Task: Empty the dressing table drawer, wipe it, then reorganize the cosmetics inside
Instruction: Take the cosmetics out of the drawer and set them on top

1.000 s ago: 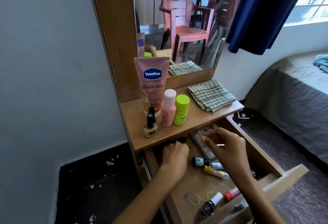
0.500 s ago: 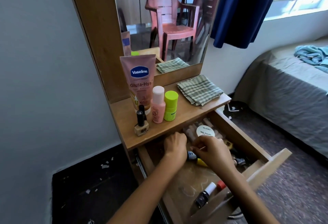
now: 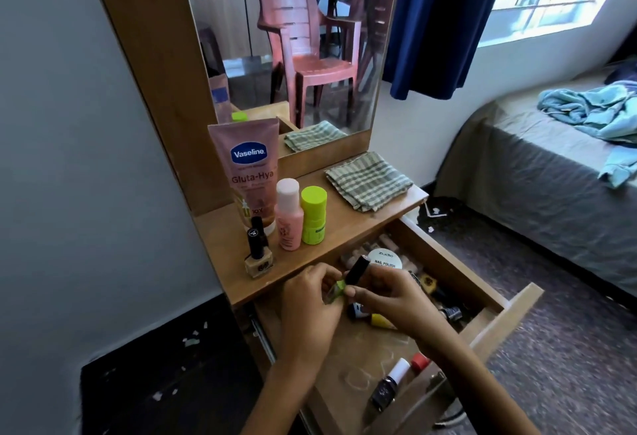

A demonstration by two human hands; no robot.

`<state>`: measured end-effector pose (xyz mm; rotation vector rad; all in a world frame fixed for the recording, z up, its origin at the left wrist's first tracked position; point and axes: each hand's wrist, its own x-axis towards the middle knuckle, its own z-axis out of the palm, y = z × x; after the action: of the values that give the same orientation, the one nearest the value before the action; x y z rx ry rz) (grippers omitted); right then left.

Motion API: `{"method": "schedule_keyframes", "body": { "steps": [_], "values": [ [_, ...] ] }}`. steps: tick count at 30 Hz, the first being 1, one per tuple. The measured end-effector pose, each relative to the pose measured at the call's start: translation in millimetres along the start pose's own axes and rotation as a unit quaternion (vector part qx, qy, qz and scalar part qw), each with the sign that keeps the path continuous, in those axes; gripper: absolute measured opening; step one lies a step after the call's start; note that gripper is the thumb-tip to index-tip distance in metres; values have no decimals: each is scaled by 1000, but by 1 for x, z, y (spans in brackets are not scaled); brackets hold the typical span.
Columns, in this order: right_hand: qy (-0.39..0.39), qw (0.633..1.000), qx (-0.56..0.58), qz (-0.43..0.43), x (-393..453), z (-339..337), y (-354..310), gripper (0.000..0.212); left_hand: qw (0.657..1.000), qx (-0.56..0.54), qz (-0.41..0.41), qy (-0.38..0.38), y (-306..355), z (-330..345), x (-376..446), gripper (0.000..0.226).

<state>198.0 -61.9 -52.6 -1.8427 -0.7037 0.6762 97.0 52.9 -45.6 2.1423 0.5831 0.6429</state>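
The wooden drawer (image 3: 458, 272) stands pulled out below the dressing table top (image 3: 331, 228). Over its back left part, both hands hold a green nail polish bottle with a black cap (image 3: 348, 279): my left hand (image 3: 310, 300) pinches the green base and my right hand (image 3: 389, 296) holds it by the cap end. Inside the drawer lie a white round nail polish remover tub (image 3: 385, 258), a yellow bottle (image 3: 379, 321), a dark bottle with a white cap (image 3: 389, 383), a red-capped item (image 3: 420, 361) and several more small bottles, partly hidden by my right arm.
On the table top stand a pink Vaseline tube (image 3: 250, 172), a pink bottle (image 3: 289, 214), a lime-green bottle (image 3: 313, 216) and a beige nail polish (image 3: 258, 255); a folded checked cloth (image 3: 368, 179) lies at the right. A bed (image 3: 551, 159) is at the right, with a mirror (image 3: 293, 38) behind the table.
Both hands have risen out of the drawer's back left with the green nail polish bottle, now held between them just above the drawer. The camera has shifted slightly.
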Motion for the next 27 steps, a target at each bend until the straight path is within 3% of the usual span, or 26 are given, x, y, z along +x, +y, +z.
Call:
{"method": "schedule_keyframes", "body": {
  "steps": [3, 7, 11, 14, 19, 27],
  "values": [
    [14, 998, 29, -47, 0, 1, -9, 32, 990, -138, -34, 20, 2, -5, -4, 27],
    [73, 992, 12, -107, 4, 2, -25, 31, 979, -193, -28, 52, -1, -5, -8, 36],
    [192, 970, -27, -149, 19, 1, -47, 33, 991, -128, -15, 36, -9, -2, -11, 38],
    [247, 953, -63, -163, 42, 3, -53, 23, 999, -52, 9, 0, -13, 1, -11, 25],
    [267, 939, -135, -168, 67, 12, -48, 25, 999, -2, 41, -34, -14, 1, -8, 17],
    [256, 941, -142, -168, 71, 18, -43, 30, 996, 54, 47, -61, -20, 2, -1, 18]
  ]
}}
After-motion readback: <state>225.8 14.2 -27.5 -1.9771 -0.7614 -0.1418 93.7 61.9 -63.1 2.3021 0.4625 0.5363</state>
